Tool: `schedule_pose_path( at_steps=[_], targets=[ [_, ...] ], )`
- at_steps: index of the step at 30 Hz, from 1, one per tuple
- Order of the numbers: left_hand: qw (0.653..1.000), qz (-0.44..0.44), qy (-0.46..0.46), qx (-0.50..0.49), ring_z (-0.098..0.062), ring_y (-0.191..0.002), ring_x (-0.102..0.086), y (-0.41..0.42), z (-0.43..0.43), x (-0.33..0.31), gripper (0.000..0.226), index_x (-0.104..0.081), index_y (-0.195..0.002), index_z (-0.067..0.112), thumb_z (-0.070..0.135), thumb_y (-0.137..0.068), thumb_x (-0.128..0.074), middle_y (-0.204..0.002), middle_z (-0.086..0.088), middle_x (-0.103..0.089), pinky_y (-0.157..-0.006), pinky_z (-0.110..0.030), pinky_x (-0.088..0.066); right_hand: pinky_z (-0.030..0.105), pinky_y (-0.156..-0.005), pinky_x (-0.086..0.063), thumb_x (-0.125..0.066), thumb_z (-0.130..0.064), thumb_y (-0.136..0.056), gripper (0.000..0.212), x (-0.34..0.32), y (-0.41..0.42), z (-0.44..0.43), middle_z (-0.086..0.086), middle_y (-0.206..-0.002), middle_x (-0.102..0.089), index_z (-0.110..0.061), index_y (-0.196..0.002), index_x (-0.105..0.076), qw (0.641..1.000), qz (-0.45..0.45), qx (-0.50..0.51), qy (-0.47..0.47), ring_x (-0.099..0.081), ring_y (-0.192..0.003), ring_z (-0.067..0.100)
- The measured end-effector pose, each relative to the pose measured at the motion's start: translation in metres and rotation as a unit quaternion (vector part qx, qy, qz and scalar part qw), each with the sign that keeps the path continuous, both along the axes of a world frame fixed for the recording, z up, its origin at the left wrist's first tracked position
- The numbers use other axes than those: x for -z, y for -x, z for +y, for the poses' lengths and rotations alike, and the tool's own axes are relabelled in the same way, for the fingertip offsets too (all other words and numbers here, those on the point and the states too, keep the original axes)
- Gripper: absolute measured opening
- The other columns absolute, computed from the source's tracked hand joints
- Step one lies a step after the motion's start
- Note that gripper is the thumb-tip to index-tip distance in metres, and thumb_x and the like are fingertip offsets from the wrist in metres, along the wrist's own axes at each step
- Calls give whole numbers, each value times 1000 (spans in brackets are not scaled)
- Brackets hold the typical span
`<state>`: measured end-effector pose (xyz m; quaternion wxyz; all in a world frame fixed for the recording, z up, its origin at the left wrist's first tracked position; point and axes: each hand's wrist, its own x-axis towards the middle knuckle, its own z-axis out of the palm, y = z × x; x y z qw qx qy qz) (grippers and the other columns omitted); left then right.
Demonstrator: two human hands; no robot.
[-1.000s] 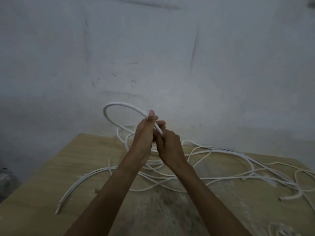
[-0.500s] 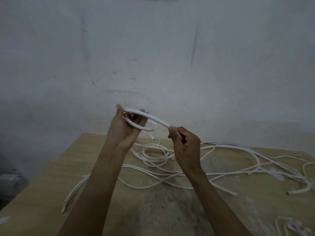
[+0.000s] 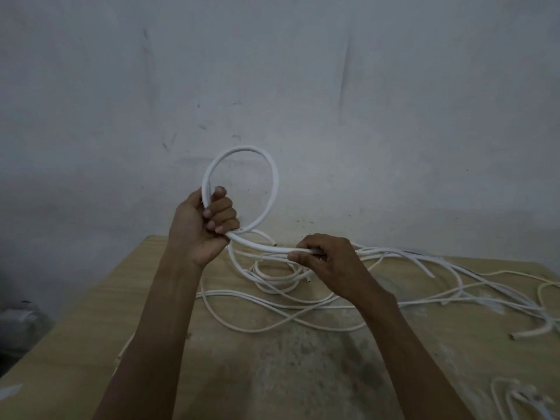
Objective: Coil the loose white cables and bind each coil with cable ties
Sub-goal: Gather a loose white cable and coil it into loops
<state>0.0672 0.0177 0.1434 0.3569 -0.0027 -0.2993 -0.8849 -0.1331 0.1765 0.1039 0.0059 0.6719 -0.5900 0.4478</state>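
A thick white cable (image 3: 274, 180) forms one upright loop above the table's far edge. My left hand (image 3: 203, 228) is closed around the bottom left of that loop, where the cable crosses itself. My right hand (image 3: 330, 262) pinches the same cable a little to the right, where it runs down toward the table. Several loose white cables (image 3: 303, 301) lie tangled across the wooden table (image 3: 91, 344), trailing off to the right. A small flat coil (image 3: 278, 275) lies under my hands.
A grey, stained wall (image 3: 303, 86) stands right behind the table. A short cut piece of cable (image 3: 530, 331) lies at the right edge. A bundle of thin white pieces (image 3: 521, 401) sits at the bottom right corner. A pale object (image 3: 21, 322) is on the floor at left.
The small flat loop in my left hand has grown into a large upright loop. My right hand has slid right and lower along the cable, away from the left hand.
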Motion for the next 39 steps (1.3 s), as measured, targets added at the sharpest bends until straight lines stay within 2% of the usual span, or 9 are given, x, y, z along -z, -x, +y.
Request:
schedule_pose_path(
  at_steps=[8, 12, 16, 21, 26, 30, 35, 37, 39],
  targets=[
    [997, 46, -49, -25, -5, -41, -42, 17, 3, 10, 57, -59, -62, 15, 39, -106, -32, -50, 9, -45, -46, -18, -41, 23, -52, -31, -72, -36, -89, 20, 9, 33, 5, -10, -56, -50, -35, -70, -65, 999, -41, 20, -14, -45, -53, 2],
    [996, 52, -52, -44, -5, -35, -31, 20, 9, 10, 47, -58, -76, 16, 41, -106, -33, -46, 7, -35, -39, -19, -31, 22, -52, -31, -72, -38, -87, 20, 12, 40, 5, -9, -55, -50, -33, -68, -66, 999, -34, 26, -24, -45, -52, 3],
    [999, 11, -12, -31, -5, -34, -26, 19, 13, 9, 53, -45, -61, 20, 48, -105, -33, -46, 8, -28, -40, -20, -25, 24, -56, -35, -74, -52, -81, 31, 14, 46, 3, -4, -60, -56, -23, -70, -69, 998, -19, 56, -29, -52, -58, 9],
    [997, -37, 31, -68, -4, -31, -18, 27, 27, 2, 59, -39, -53, 21, 51, -103, -34, -41, 9, -24, -34, -20, -17, 29, -74, -47, -75, -56, -68, 17, 14, 44, 10, -8, -83, -67, -41, -69, -67, 994, -22, 70, -75, -62, -80, 4],
    [994, -10, 49, -96, -9, -39, -5, 33, 41, -6, 61, -36, -51, 23, 53, -103, -32, -38, 10, -22, -33, -18, -12, 32, -105, -44, -77, -50, -74, 35, -1, 36, 17, -11, -130, -60, -37, -105, -70, 991, -78, 89, -60, -55, -123, 3],
    [987, -65, 125, -71, -9, -37, -4, 53, 62, 1, 59, -34, -53, 22, 52, -103, -30, -40, 9, -20, -36, -18, -7, 29, -101, -51, -63, -47, -88, 64, -36, 7, 22, -5, -141, -55, -35, -145, -36, 956, -284, 15, 76, -56, -127, 6],
    [976, -101, 181, -64, -5, -34, -13, 66, 76, 6, 55, -31, -58, 21, 53, -103, -30, -45, 8, -18, -35, -19, -10, 33, -93, -50, -39, -65, -90, 71, -23, -16, 14, -6, -124, -56, -22, -147, -36, 948, -271, 152, 62, -56, -111, 8],
    [969, -143, 193, -60, -6, -35, -14, 63, 71, 6, 55, -31, -60, 20, 55, -102, -30, -47, 7, -18, -38, -22, -10, 44, -99, -52, -48, -55, -96, 60, -21, -13, 11, -2, -131, -56, -23, -145, -38, 921, -329, 173, 115, -57, -119, 15],
    [953, -203, 224, -35, -7, -35, -18, 62, 69, 9, 55, -33, -60, 19, 58, -99, -34, -48, 5, -21, -37, -19, -15, 39, -93, -57, -57, -42, -98, 53, -27, -4, 14, -1, -133, -57, -30, -146, -37, 923, -318, 125, 179, -62, -116, 14]
  ],
)
